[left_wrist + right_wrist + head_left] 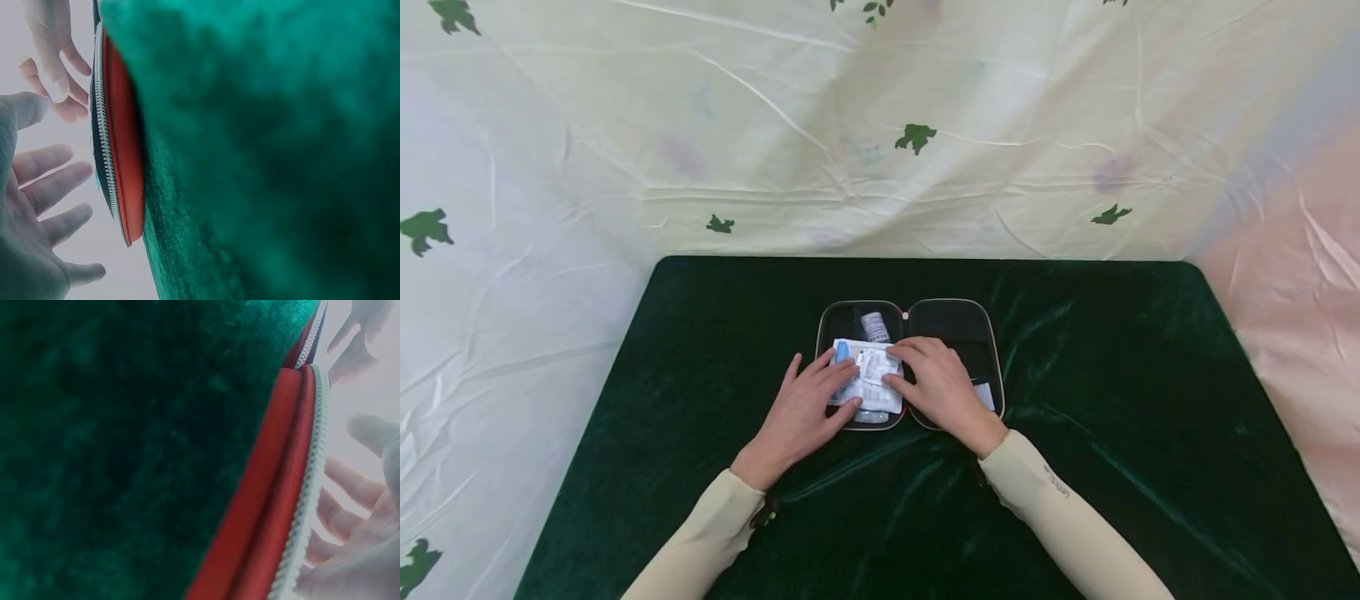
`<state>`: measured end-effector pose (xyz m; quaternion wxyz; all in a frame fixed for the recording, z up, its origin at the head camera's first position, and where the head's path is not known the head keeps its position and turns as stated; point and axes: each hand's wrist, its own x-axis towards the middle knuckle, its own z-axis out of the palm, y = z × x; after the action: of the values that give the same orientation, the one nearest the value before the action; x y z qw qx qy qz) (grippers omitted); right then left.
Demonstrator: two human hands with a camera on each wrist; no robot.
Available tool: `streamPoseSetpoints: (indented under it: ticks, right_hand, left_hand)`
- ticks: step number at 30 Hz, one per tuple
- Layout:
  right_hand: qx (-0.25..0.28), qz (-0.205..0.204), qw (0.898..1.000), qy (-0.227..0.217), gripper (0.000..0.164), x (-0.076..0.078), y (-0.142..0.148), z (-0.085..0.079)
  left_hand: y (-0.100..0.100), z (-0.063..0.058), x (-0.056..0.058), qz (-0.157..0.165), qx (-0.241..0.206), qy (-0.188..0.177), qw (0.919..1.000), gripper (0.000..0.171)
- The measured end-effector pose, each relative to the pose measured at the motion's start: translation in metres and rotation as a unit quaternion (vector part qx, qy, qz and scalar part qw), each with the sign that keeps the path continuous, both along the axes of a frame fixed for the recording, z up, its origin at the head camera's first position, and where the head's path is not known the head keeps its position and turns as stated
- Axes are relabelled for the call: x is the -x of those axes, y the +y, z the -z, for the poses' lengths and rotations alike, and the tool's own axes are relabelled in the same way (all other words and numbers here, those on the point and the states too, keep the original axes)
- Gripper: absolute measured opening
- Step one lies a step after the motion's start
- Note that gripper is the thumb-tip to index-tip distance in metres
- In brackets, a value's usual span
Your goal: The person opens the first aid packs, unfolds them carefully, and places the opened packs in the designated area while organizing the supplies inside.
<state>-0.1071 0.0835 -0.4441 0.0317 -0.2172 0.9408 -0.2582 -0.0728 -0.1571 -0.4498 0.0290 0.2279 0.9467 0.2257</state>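
Head view: the white packet (877, 392), wider crosswise, lies between my left hand (805, 408) — fingers spread — and my right hand (942, 385), both touching; whether my right pinches, I can't tell

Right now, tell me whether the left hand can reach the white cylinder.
Likely yes: the white cylinder lies mostly uncovered beyond the left hand; only the white packet at its near end might interfere.

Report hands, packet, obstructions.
Left hand, right hand at flat white-blue packet. Packet in open red, black-lined zippered case. Hands partly cover packet.
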Motion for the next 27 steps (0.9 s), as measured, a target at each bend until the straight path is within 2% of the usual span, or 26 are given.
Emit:
streamPoseSetpoints:
  ticks: [17, 27]
  right_hand:
    - [-0.041, 0.008, 0.999, -0.008, 0.052, 0.0017, -0.0056, 0.0017]
    - [-0.056, 0.012, 0.998, 0.006, 0.050, 0.0021, -0.0063, 0.0026]
  left_hand:
    - [0.0016, -0.0005, 0.0001, 0.007, 0.005, -0.015, 0.9999, 0.048]
    - [0.0024, -0.0010, -0.0001, 0.012, 0.028, -0.023, 0.9993, 0.047]
